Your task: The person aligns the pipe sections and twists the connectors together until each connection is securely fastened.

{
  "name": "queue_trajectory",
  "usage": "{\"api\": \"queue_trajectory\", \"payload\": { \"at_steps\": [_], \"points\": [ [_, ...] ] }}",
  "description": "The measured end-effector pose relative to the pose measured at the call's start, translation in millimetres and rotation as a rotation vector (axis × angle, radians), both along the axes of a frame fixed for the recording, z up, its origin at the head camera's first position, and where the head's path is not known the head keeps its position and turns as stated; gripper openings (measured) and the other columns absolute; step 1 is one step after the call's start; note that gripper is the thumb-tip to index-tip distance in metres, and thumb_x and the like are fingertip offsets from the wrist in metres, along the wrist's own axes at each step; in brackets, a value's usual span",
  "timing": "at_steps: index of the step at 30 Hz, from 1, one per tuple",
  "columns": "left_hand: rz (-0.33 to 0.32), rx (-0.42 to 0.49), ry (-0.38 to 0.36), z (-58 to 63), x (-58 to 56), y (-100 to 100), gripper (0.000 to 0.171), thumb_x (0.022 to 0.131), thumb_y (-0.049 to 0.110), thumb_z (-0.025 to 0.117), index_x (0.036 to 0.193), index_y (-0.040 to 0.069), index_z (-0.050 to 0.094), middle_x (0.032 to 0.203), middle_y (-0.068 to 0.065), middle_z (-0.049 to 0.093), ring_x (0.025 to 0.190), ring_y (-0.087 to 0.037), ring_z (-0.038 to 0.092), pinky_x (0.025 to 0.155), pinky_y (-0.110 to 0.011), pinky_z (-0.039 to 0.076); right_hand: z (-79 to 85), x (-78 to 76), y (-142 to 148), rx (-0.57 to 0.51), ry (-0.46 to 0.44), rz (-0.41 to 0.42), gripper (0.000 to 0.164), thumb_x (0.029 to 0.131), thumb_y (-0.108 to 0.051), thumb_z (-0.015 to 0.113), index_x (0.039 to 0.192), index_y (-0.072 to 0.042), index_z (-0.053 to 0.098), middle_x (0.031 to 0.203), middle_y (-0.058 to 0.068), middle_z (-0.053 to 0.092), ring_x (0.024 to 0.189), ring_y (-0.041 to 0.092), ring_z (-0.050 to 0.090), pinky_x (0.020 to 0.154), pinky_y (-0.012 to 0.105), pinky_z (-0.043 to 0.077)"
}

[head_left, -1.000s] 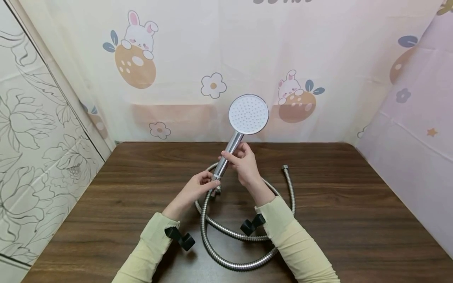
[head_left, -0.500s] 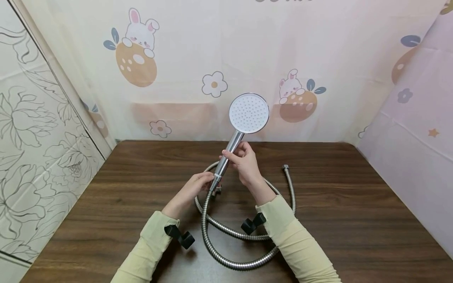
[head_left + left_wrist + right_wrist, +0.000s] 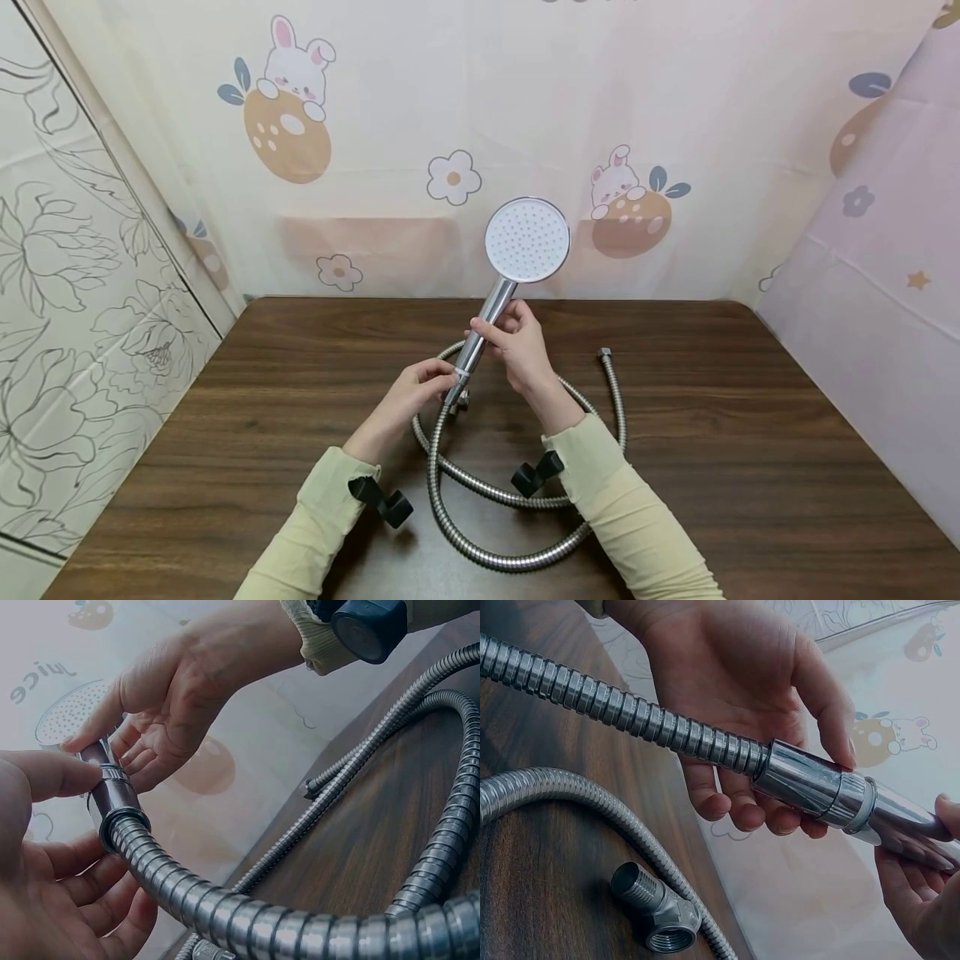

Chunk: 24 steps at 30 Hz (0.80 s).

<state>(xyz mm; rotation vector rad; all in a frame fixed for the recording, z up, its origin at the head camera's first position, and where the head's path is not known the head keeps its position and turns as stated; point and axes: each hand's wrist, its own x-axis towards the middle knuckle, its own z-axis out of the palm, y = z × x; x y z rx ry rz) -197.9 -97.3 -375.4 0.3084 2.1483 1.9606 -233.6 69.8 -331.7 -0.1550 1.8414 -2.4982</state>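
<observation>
A chrome hand shower (image 3: pixel 527 240) with a round white spray face tilts up to the right above the table. My right hand (image 3: pixel 528 354) holds its handle (image 3: pixel 495 302) between thumb and fingers. Lower down, my left hand (image 3: pixel 414 393) pinches the connector nut (image 3: pixel 802 780) of the flexible metal shower hose (image 3: pixel 513 563), thumb on one side and fingers curled behind. In the right wrist view the nut lines up with the handle's end, and a pale ring (image 3: pixel 868 804) shows at the joint. From the nut the hose drops into loops on the table.
A small metal tee fitting (image 3: pixel 660 911) with threaded openings lies on the brown wooden table (image 3: pixel 750 467), beside the hose. The hose's other end (image 3: pixel 605 354) lies at the right. Behind stands a rabbit-patterned cloth (image 3: pixel 375 100).
My left thumb and fingers shift around the connector: the thumb leaves the front of the joint, then comes back against it. The right hand and the hand shower stay almost still.
</observation>
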Motion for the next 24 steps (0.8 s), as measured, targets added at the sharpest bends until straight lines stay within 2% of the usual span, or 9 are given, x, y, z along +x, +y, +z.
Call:
{"api": "queue_trajectory", "payload": {
  "at_steps": [5,9,12,18,20,24],
  "points": [
    [0.022,-0.016,0.005,-1.8,0.2,0.7,0.023,0.086,0.015,0.06,0.101,-0.001,0.056,0.089,0.0,0.057,0.082,-0.011,0.053,0.078,-0.03,0.042,-1.5,0.8,-1.8,-0.014,0.002,-0.004,0.03,0.079,0.002,0.066,0.095,-0.01,0.043,0.082,0.003,0.062,0.071,0.016,0.067,0.067,0.031,0.052],
    [0.048,-0.03,0.004,-1.4,0.9,3.4,0.022,0.083,0.015,0.064,0.098,0.001,0.054,0.088,-0.002,0.056,0.08,-0.011,0.054,0.079,-0.032,0.042,-3.0,0.1,-1.6,-0.029,-0.005,-0.002,0.03,0.079,0.001,0.066,0.094,-0.01,0.043,0.082,0.003,0.063,0.071,0.016,0.067,0.066,0.031,0.052],
    [0.044,-0.047,-0.007,-1.5,0.6,4.5,0.024,0.084,0.016,0.063,0.1,0.001,0.053,0.091,-0.002,0.056,0.082,-0.011,0.054,0.081,-0.033,0.042,-3.7,-0.7,-0.9,-0.032,-0.008,-0.003,0.03,0.079,0.001,0.067,0.094,-0.01,0.043,0.082,0.004,0.063,0.07,0.017,0.067,0.064,0.029,0.053],
    [-0.038,-0.077,-0.04,-0.3,0.8,3.4,0.035,0.095,0.027,0.043,0.112,-0.002,0.054,0.094,-0.01,0.061,0.084,-0.013,0.056,0.086,-0.034,0.041,-3.1,-2.6,1.2,-0.009,-0.01,-0.011,0.029,0.08,0.002,0.065,0.096,-0.009,0.043,0.084,0.004,0.063,0.072,0.018,0.067,0.066,0.03,0.053],
    [-0.072,-0.061,-0.034,0.3,0.9,2.7,0.038,0.096,0.026,0.037,0.11,-0.005,0.055,0.092,-0.014,0.062,0.084,-0.018,0.058,0.085,-0.034,0.042,-2.5,-2.7,1.4,-0.003,-0.009,-0.008,0.03,0.08,0.002,0.065,0.096,-0.01,0.043,0.084,0.003,0.063,0.074,0.019,0.067,0.067,0.031,0.052],
    [-0.105,-0.032,-0.024,-0.3,0.6,2.3,0.04,0.096,0.022,0.035,0.103,-0.009,0.057,0.09,-0.016,0.062,0.086,-0.026,0.058,0.081,-0.031,0.044,-2.9,-2.4,0.8,-0.012,-0.011,-0.003,0.029,0.08,0.002,0.065,0.094,-0.01,0.043,0.082,0.003,0.063,0.073,0.019,0.067,0.066,0.03,0.052]
  ]
}}
